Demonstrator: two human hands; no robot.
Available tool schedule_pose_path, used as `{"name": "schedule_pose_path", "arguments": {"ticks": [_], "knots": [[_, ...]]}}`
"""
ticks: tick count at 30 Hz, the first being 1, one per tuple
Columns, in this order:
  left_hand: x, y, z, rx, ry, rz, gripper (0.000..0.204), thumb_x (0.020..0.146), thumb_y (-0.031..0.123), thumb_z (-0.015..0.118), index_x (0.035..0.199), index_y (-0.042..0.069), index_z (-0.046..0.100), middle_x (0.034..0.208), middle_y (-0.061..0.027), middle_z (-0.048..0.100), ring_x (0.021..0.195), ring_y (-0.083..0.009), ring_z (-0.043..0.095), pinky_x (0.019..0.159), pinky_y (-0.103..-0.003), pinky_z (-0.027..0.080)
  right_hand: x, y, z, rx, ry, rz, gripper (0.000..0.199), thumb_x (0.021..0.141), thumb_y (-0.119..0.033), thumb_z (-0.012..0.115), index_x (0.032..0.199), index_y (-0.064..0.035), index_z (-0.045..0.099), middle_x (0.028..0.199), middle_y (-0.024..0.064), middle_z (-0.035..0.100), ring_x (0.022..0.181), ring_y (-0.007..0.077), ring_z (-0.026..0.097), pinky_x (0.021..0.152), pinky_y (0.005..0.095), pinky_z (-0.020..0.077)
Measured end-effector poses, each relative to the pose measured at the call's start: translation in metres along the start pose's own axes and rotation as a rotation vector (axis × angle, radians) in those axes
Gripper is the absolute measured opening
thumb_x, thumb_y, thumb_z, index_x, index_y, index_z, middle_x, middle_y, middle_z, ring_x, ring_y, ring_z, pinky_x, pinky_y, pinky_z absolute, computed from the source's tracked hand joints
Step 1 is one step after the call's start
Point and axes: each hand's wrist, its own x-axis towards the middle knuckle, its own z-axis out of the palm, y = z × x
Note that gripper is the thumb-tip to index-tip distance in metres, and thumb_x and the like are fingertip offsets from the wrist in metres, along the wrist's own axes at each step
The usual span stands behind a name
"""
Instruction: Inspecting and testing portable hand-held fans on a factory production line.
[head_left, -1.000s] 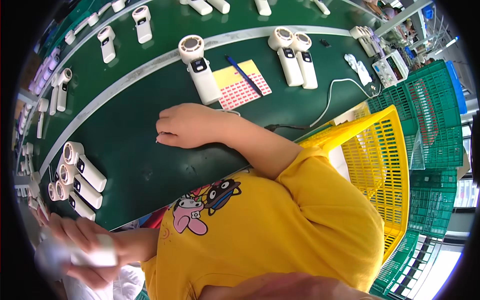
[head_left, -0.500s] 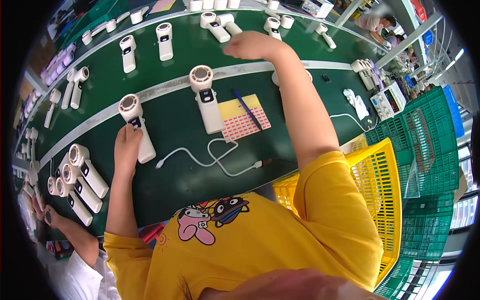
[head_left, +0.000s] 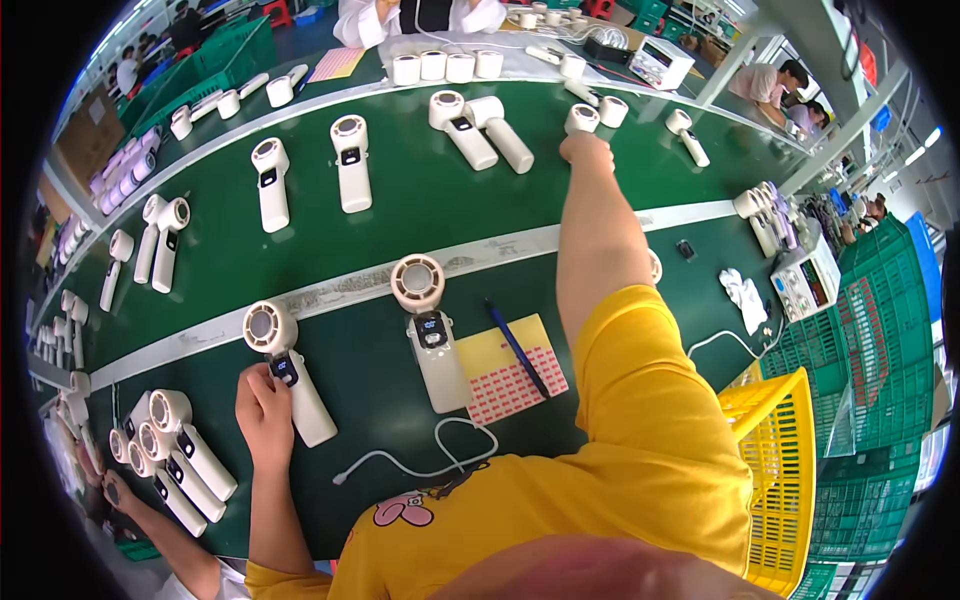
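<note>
My left hand (head_left: pixel 264 412) is curled at the left side of a white handheld fan (head_left: pixel 313 412), fingers bent against it just below its round head; its small display is lit. My right arm stretches across to the far green surface. There my right hand (head_left: pixel 588 150) closes round another handheld fan (head_left: pixel 582 118), whose head pokes out beyond the fingers while its handle is hidden. Between my arms lies a third fan (head_left: pixel 441 370), also lit, touching a yellow sheet of red-printed stickers (head_left: pixel 500 395). A blue pen (head_left: pixel 520 352) rests on that sheet.
Several fans (head_left: pixel 180 450) are grouped at the left, near another person's hand (head_left: pixel 115 490). More fans (head_left: pixel 352 165) lie beyond the pale dividing strip (head_left: pixel 500 247). A white cable (head_left: pixel 400 468) curls near me. At right stand a yellow basket (head_left: pixel 790 480) and a power supply (head_left: pixel 805 280).
My view has tilted up and my body leans forward. My right hand has reached farther away and right, onto a fan. My left hand stays beside the same fan.
</note>
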Motion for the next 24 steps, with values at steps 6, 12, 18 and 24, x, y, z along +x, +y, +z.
{"name": "schedule_pose_path", "arguments": {"ticks": [6, 12, 18, 24], "knots": [[0.003, 0.007, -0.002, -0.102, 0.001, -0.035, 0.013, 0.08, 0.002, 0.047, 0.089, -0.003, 0.054, 0.081, -0.0084, 0.053, 0.068, -0.016, 0.046, 0.064, -0.025, 0.04, -0.037, -0.025, -0.009, -0.178, -0.196, -0.407, 0.049, 0.074, -0.027, 0.055, 0.117, -0.0029, 0.052, 0.114, 0.0114, 0.055, 0.102, 0.0292, 0.053, 0.084, 0.0382, 0.0438], [0.005, 0.003, -0.008, -0.15, -0.032, -0.062, 0.018, 0.083, 0.006, 0.045, 0.096, -0.003, 0.052, 0.08, -0.008, 0.052, 0.066, -0.0158, 0.045, 0.063, -0.024, 0.039, -0.056, -0.04, 0.03, -0.172, 0.045, -0.282, 0.056, 0.071, -0.041, 0.055, 0.113, -0.0051, 0.056, 0.113, 0.0117, 0.056, 0.1, 0.0279, 0.053, 0.081, 0.0351, 0.044], [-0.003, 0.015, -0.036, -0.454, 0.043, -0.363, 0.024, 0.087, 0.014, 0.041, 0.104, -0.001, 0.05, 0.084, -0.0073, 0.051, 0.067, -0.0155, 0.046, 0.064, -0.023, 0.039, -0.091, -0.029, 0.029, 0.034, 0.229, -0.196, 0.062, 0.068, -0.053, 0.056, 0.11, -0.0065, 0.059, 0.109, 0.0134, 0.057, 0.098, 0.0275, 0.053, 0.079, 0.0328, 0.044], [-0.028, 0.03, -0.039, -0.299, 0.172, -0.034, 0.026, 0.085, 0.014, 0.043, 0.106, 0.0, 0.048, 0.093, -0.0097, 0.051, 0.081, -0.0158, 0.047, 0.076, -0.027, 0.039, -0.177, 0.01, -0.013, 0.463, 0.317, -0.433, 0.061, 0.069, -0.053, 0.056, 0.104, -0.0032, 0.061, 0.085, 0.0231, 0.057, 0.088, 0.0313, 0.052, 0.076, 0.0326, 0.0446]]}}
